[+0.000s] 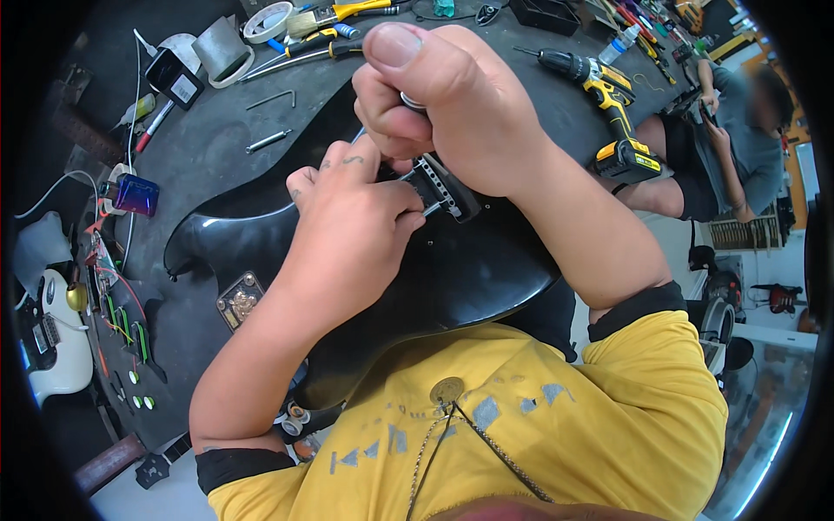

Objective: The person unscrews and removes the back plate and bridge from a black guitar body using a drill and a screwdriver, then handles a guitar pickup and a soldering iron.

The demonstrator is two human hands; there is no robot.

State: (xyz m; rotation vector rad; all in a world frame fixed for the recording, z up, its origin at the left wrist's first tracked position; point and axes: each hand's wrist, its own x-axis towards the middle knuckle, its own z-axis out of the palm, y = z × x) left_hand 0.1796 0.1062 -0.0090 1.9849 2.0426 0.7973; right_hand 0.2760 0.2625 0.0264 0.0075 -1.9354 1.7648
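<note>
A glossy black electric guitar body (382, 291) lies in front of me on the dark bench. Set into it is a metal bridge block (441, 187) with a row of holes. My left hand (352, 204) rests over the body beside this block, fingers curled; what they grip is hidden. Above it, my right hand (447, 95) is closed in a fist, thumb on top. A bit of round metal shows between its fingers, but the rest of that object is covered. An ornate metal plate (241, 300) sits near my left forearm.
A small metal spring (269, 141) and a hex key (271, 100) lie left of my hands. A yellow-black cordless drill (612, 113) stands at right, near a seated person (738, 130). Behind are a tape roll (269, 22) and a paintbrush (317, 19). A white guitar body (65, 347) is far left.
</note>
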